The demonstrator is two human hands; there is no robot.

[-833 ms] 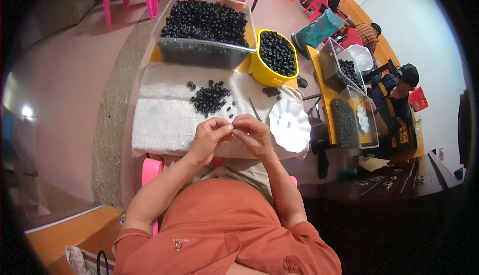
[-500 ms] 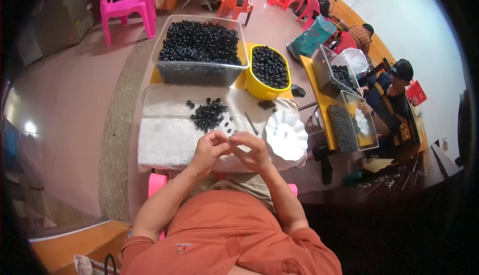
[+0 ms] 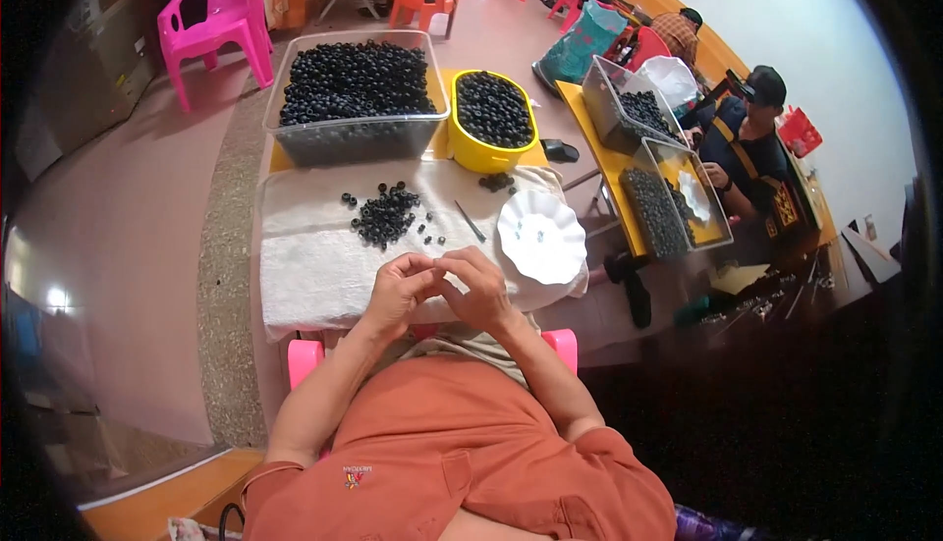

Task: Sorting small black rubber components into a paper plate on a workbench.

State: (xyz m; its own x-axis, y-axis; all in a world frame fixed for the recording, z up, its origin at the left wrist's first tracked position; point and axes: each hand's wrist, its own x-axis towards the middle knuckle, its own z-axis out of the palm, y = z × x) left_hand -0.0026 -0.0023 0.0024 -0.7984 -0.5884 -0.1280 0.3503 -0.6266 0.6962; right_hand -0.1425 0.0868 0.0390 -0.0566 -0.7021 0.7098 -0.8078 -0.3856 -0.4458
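Over the near edge of the white cloth, my left hand and my right hand meet fingertip to fingertip. Both are closed in a pinch, and whatever lies between the fingers is too small to make out. Just beyond them is a loose pile of small black ring-shaped pieces, with a few scattered toward my fingers. A thin dark pointed tool rests on the cloth to the right of the pile. Beside it sits a white scalloped dish with a few tiny pieces in it.
Behind the cloth stand a clear plastic bin and a yellow tub, both full of black pieces. A small black cluster lies before the tub. At right, a co-worker sits by a yellow table with more bins. A pink chair stands far left.
The whole view has shifted, with the table now further left and slightly higher. My hands stay pinched together, now a little farther from the black pile.
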